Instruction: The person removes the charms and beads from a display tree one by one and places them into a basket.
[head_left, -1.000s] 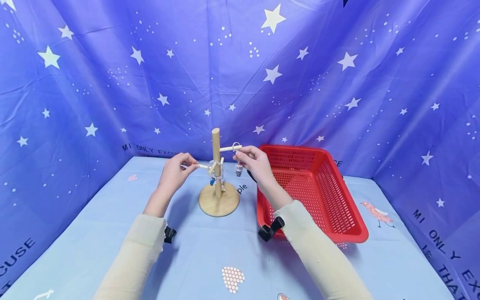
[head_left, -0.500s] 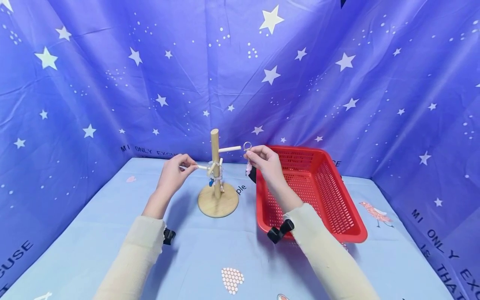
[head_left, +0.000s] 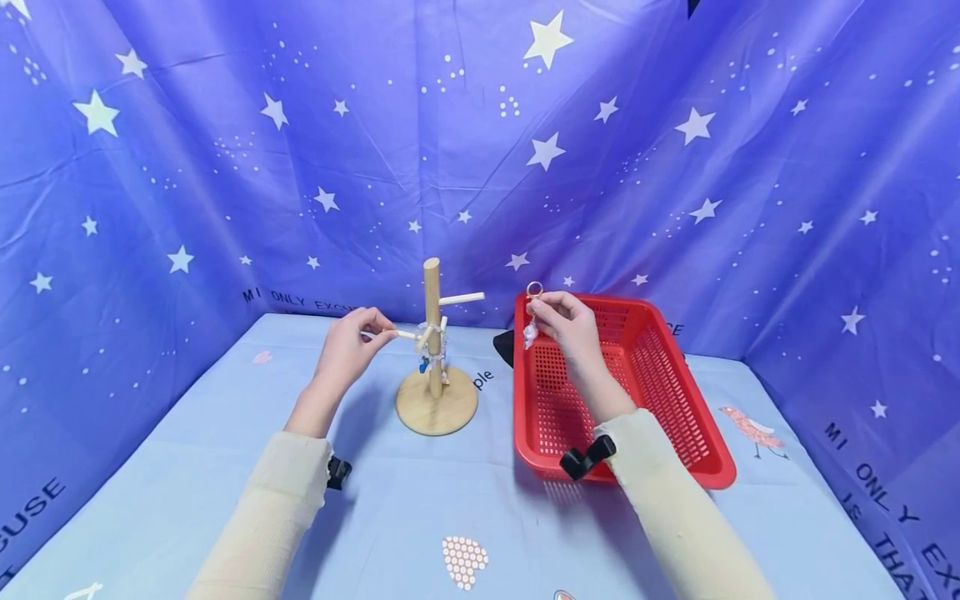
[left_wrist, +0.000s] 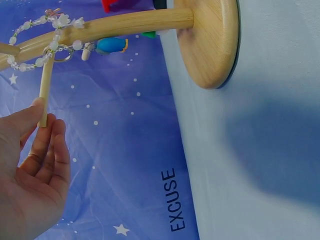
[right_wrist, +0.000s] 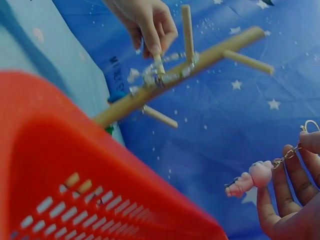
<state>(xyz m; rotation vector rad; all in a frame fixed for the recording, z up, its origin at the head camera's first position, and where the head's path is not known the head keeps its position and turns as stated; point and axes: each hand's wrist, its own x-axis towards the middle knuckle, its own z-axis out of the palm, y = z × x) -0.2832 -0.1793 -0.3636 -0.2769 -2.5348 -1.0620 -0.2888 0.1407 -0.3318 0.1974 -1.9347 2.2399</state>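
My left hand (head_left: 347,346) pinches the tip of a side peg (left_wrist: 45,87) on a wooden stand (head_left: 432,287) with a round base. Thumb and fingertips of my right hand (head_left: 573,333) hold a keychain (right_wrist: 254,179) near its metal ring. A pale pink figure dangles from its short chain, over the left rim of a red basket (head_left: 522,417) in the head view. Clear and white beaded bracelets (left_wrist: 39,62) loop round the stand's post and pegs. A keychain with a blue charm (left_wrist: 111,45) hangs there too. The upper right peg (head_left: 462,297) is bare.
The perforated basket stands right of the stand on a light blue cloth (head_left: 390,508) with printed hearts. A dark object (head_left: 504,346) shows behind the basket's left edge. A purple-blue star-patterned curtain (head_left: 360,150) rises behind the table.
My right hand has drawn the keychain off the upper right peg and carried it right, to the basket's left rim. My left hand has stayed on its peg.
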